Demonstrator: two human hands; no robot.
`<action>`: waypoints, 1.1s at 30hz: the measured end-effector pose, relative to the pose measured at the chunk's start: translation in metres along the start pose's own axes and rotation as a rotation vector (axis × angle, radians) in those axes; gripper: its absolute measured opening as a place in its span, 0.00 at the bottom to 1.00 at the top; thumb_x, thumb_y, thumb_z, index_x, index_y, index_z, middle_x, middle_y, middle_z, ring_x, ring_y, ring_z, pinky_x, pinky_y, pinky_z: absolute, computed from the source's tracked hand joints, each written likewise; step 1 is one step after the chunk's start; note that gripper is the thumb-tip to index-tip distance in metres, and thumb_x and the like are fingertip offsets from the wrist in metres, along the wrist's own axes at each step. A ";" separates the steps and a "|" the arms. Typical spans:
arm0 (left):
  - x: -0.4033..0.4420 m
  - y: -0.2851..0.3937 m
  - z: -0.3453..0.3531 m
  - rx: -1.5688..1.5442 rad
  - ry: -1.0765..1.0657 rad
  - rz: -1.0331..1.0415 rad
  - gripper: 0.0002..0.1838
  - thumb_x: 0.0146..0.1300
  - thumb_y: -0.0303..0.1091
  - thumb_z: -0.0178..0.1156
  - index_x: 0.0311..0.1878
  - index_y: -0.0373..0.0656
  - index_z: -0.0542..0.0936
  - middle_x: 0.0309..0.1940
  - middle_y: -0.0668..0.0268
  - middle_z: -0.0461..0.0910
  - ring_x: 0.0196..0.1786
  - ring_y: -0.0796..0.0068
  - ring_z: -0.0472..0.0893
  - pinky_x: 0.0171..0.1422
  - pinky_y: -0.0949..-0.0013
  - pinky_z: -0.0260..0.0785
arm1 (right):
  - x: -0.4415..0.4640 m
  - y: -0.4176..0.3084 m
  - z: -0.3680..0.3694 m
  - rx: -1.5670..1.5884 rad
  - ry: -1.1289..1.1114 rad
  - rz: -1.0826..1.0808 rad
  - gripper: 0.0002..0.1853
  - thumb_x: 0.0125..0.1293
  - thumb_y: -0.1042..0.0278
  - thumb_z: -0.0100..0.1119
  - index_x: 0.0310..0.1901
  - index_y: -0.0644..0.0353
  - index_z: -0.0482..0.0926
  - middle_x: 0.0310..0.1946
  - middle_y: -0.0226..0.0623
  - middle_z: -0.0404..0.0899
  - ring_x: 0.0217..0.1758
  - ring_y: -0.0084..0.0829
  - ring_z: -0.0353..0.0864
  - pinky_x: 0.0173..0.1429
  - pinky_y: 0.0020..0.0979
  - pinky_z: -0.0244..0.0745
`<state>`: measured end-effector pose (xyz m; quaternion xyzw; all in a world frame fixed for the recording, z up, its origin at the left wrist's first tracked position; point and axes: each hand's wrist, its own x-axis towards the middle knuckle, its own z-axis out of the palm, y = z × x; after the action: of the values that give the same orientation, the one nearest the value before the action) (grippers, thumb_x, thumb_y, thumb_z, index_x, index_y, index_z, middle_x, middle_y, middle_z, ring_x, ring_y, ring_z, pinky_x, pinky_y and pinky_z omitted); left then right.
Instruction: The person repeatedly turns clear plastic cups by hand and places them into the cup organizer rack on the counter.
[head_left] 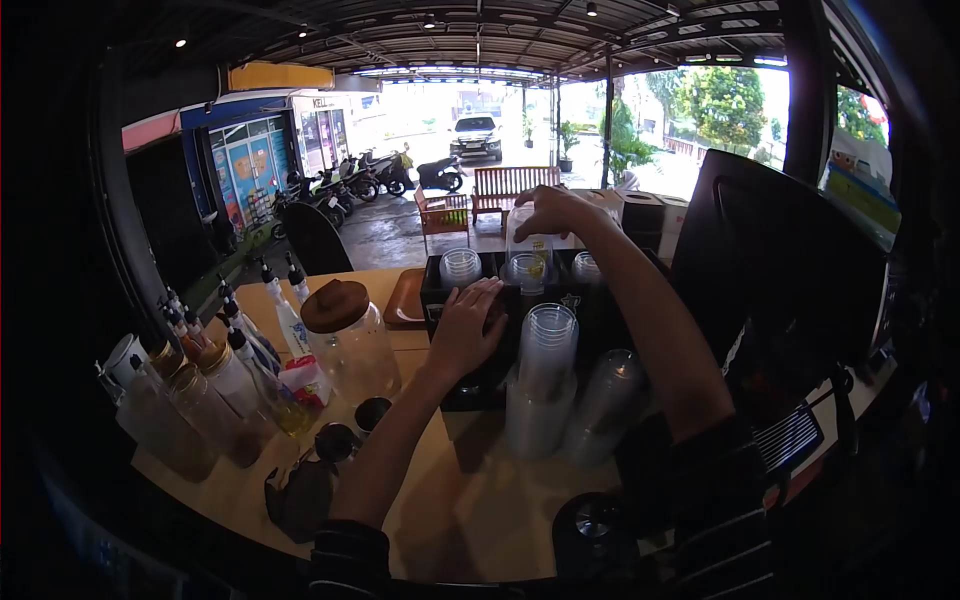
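Note:
My right hand [552, 212] reaches far forward, its fingers curled round the upper part of a clear plastic cup [540, 245] with a yellow print. That cup stands over the middle slot of a black cup holder [470, 300], where more clear cups [523, 272] show. My left hand [470, 322] lies against the near left side of the holder, fingers stretched out and holding nothing. Further clear cups fill the left slot [461, 266] and the right slot [586, 265]. Closer to me, a tall cup stack [546, 370] stands upright, with another stack [606, 400] beside it.
A glass jar with a wooden lid [345, 340], pump bottles [240, 330] and other jars [205, 390] crowd the left. Two dark metal cups [355, 425] sit near my left forearm. A dark monitor [780, 270] rises at right; a brown tray [406, 298] lies behind.

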<state>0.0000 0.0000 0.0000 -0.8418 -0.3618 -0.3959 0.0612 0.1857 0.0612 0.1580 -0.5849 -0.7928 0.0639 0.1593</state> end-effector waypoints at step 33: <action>0.001 0.002 0.011 -0.049 0.191 0.087 0.25 0.54 0.33 0.58 0.56 0.34 0.69 0.56 0.52 0.71 0.62 0.55 0.68 0.66 0.58 0.59 | 0.009 0.010 0.061 -0.379 -0.079 0.005 0.44 0.39 0.37 0.70 0.52 0.65 0.75 0.52 0.47 0.75 0.56 0.42 0.75 0.60 0.36 0.70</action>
<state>0.0086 0.0031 -0.0063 -0.8163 -0.3076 -0.4802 0.0918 0.1727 0.0784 0.0996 -0.6034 -0.7948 -0.0632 0.0151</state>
